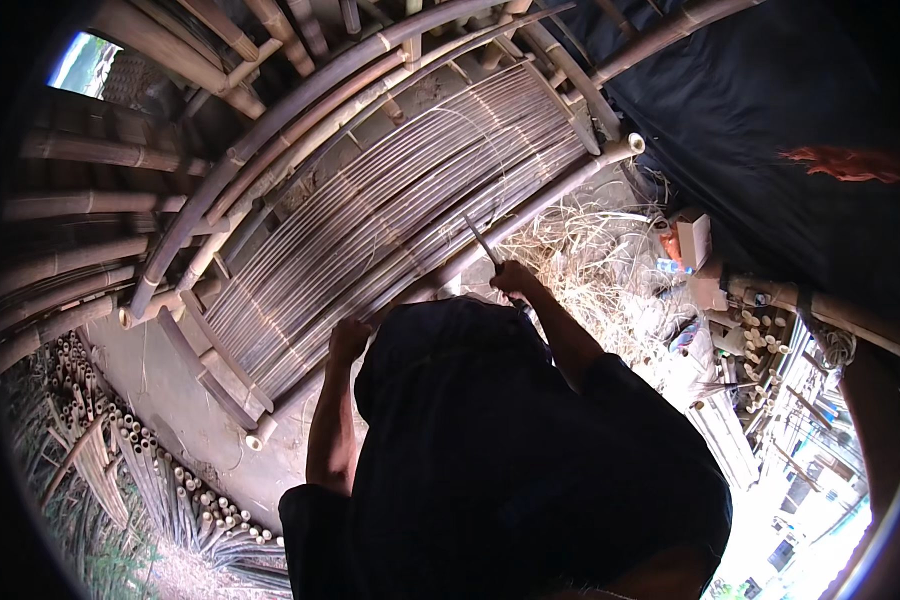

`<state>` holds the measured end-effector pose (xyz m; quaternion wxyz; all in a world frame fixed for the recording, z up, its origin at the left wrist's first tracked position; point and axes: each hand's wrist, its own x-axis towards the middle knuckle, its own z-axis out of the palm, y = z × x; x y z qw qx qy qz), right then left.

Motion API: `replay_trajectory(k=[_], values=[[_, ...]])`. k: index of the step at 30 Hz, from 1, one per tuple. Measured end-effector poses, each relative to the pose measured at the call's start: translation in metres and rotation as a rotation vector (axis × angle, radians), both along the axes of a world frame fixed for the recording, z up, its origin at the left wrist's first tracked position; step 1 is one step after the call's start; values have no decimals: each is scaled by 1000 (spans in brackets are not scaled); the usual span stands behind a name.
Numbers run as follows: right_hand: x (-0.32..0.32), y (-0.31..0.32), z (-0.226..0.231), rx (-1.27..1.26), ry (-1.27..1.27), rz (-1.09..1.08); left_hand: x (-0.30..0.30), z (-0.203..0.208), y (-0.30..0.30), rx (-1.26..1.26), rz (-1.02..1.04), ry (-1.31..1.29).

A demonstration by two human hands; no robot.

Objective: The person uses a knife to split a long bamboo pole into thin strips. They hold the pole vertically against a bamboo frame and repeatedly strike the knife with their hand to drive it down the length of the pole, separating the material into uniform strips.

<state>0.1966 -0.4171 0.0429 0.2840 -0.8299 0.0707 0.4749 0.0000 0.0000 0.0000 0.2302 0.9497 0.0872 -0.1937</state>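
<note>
My right hand (515, 280) is closed round the handle of a long, narrow-bladed knife (483, 240). Its blade points up and left over the near edge of a slatted bamboo panel (400, 190). Farther left, my left hand (348, 341) is closed at the thick bamboo pole (295, 400) along the panel's near side; its fingertips are hidden. Many thin, parallel slats make up the panel, crossed by a few paler bands. A thin, pale strip (498, 150) curves loosely over its right part.
Curved bamboo rails (245, 150) rise behind the panel. Pale shavings (580, 250) litter the ground at right, near a cardboard box (694, 240). Bundled bamboo poles (195, 500) lie at lower left, and more cut poles (760, 335) at right. Dark sheeting (730, 110) hangs at upper right.
</note>
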Motion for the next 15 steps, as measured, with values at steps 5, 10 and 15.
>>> replay_trajectory(k=[5, 10, 15], values=[[-53, -61, -76, -127, 82, -92, -24, 30, -30, -158, 327, 502], [-44, -68, -46, -192, 148, -61, -24, 68, -77, -54, 382, 592], [-19, -76, -60, -227, 69, 128, -26, 62, -79, -205, 408, 410]])
